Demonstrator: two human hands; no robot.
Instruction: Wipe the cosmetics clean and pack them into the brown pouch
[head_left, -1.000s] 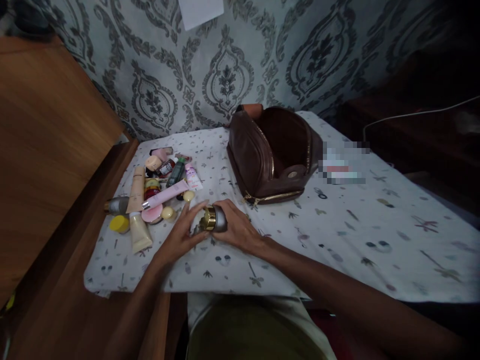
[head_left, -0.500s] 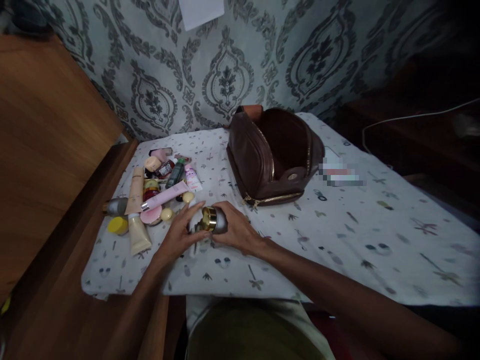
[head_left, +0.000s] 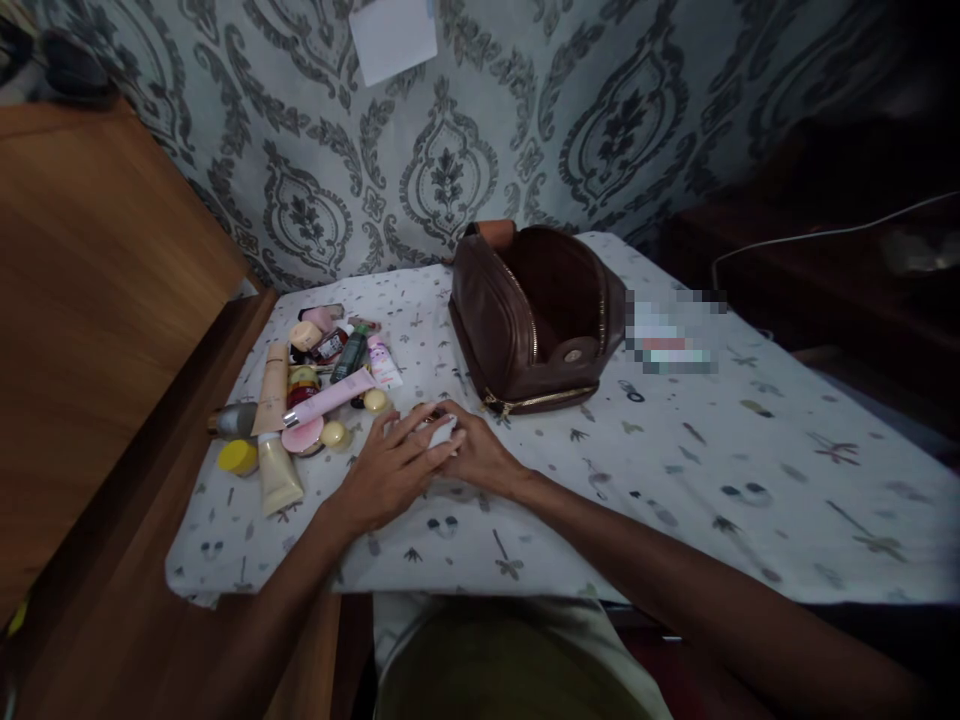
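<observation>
A whitish item, mostly hidden, is clasped between left hand and right hand; even support is advised.

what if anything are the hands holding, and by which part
The left hand and right hand are cupped around a small, partly white object; they cover most of it, so which part each grips cannot be told.

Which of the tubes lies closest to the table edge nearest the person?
The cream tube, beside the yellow round item; the peach tube, long pink tube and small white-and-purple tube all lie farther back.
</observation>
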